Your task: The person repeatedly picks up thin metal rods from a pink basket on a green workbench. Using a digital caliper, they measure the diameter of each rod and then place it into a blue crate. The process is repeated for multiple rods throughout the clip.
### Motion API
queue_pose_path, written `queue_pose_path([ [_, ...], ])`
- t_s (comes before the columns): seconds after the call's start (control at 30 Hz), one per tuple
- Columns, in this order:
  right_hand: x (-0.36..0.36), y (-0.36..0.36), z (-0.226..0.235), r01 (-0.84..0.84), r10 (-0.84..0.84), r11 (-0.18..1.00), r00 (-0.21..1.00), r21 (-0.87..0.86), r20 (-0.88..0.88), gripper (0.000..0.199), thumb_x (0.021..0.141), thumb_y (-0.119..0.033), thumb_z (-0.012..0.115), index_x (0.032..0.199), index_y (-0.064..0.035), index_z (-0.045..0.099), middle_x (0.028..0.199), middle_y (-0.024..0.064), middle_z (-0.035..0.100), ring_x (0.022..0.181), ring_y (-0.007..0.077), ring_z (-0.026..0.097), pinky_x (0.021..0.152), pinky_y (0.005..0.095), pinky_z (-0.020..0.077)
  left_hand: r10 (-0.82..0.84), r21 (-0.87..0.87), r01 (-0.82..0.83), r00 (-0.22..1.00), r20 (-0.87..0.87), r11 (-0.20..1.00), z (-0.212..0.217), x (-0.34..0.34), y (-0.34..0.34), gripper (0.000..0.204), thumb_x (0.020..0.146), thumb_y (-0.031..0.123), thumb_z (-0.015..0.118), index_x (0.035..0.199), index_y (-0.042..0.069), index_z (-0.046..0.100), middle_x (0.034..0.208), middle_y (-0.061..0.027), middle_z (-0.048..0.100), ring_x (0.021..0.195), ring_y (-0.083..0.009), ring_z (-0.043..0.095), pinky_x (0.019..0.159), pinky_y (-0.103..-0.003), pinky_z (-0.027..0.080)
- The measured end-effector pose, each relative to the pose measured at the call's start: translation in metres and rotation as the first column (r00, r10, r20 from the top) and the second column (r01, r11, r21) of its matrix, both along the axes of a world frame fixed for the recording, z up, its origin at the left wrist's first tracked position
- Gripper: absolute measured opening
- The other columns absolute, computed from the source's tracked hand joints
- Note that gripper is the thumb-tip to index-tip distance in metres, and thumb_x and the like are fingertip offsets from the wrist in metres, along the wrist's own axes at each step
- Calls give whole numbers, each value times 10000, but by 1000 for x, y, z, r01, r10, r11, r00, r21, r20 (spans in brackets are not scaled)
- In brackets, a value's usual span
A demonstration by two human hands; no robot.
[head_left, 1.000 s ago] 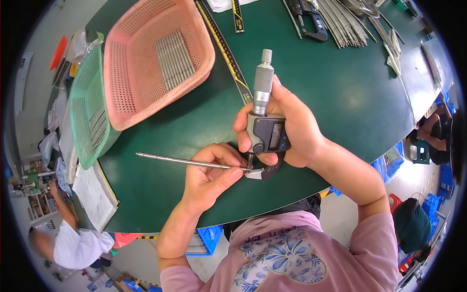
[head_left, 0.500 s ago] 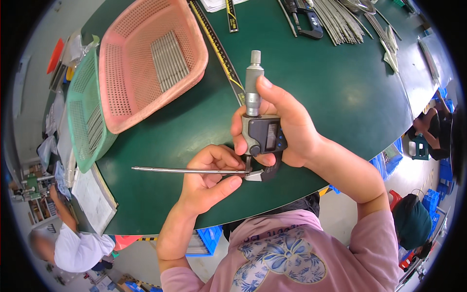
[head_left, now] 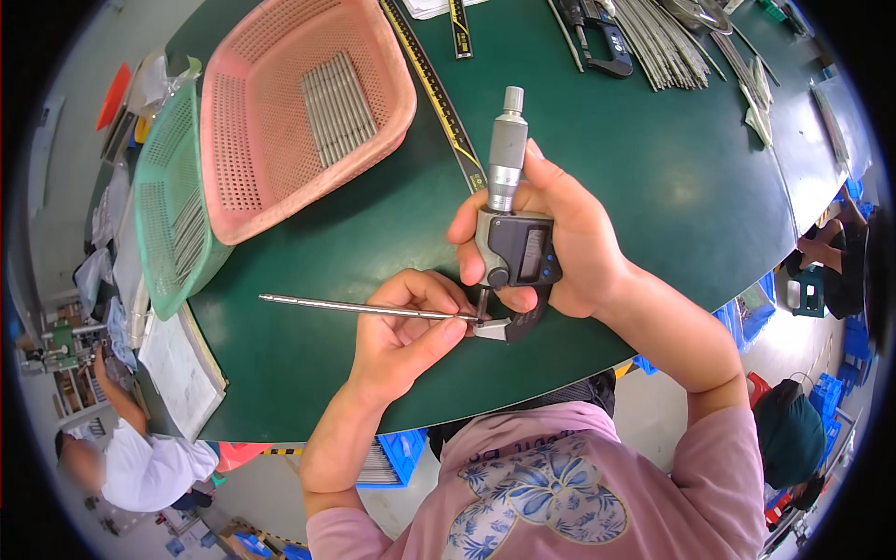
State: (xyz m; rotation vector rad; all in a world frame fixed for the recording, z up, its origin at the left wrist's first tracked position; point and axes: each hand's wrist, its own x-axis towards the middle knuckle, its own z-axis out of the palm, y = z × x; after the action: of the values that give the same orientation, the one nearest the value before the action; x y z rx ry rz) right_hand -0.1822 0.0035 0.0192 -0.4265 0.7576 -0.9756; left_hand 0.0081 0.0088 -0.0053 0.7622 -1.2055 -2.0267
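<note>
My right hand (head_left: 579,238) is wrapped round a digital micrometer (head_left: 516,247), held upright with its grey thimble pointing away from me. The thumb lies along the thimble's side. My left hand (head_left: 401,334) pinches a thin metal rod (head_left: 350,306) near its right end, between thumb and fingers. That end sits at the gap between the micrometer's spindle and its anvil; whether both faces touch it I cannot tell. The rod's other end sticks out to the left over the green table.
A pink basket (head_left: 217,177) with several metal rods (head_left: 339,107) stands at the far left, beside a green basket (head_left: 149,219) with more rods. A steel ruler (head_left: 439,103) lies behind my hands. Another micrometer (head_left: 609,47) and loose rods (head_left: 663,47) lie far right. A co-worker (head_left: 154,467) is at left.
The micrometer has shifted slightly right in view and leans a little more to the right. The rod has tilted, its left end now higher than its right. Both hands keep their hold.
</note>
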Motion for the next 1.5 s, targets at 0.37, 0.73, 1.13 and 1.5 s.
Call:
queue_pose_path([
  [0.37,-3,2,3,-16,16,1000,1000,1,16,681,801,-633,312,794,13,528,630,106,569,362,129,408,383,226,347,-16,-26,16,1000,-3,1000,3,-3,-1,128,771,-8,588,840,-7,479,844,-99,544,753,-144,565,683,-266,484],
  [0.73,-2,1,2,-17,17,999,1000,-30,12,699,823,-628,228,807,-6,548,643,135,568,394,140,443,336,221,346,1,41,-4,998,62,999,5,-1,-2,191,799,124,618,831,-10,486,796,-85,557,723,-143,573,656,-272,496],
  [1.13,-2,0,-4,-55,51,998,992,36,111,696,835,-593,225,847,28,539,669,156,572,397,153,453,345,220,358,-79,73,83,995,-67,994,-1,5,-4,179,740,-42,593,850,18,465,900,-114,537,798,-165,563,730,-296,479],
  [1.5,-4,1,-1,-78,78,997,996,-15,31,677,822,-607,274,807,9,553,640,143,575,406,153,461,338,222,355,-92,47,96,993,-78,994,-1,3,-4,189,734,-47,599,856,8,465,889,-105,530,803,-172,563,735,-306,476],
])
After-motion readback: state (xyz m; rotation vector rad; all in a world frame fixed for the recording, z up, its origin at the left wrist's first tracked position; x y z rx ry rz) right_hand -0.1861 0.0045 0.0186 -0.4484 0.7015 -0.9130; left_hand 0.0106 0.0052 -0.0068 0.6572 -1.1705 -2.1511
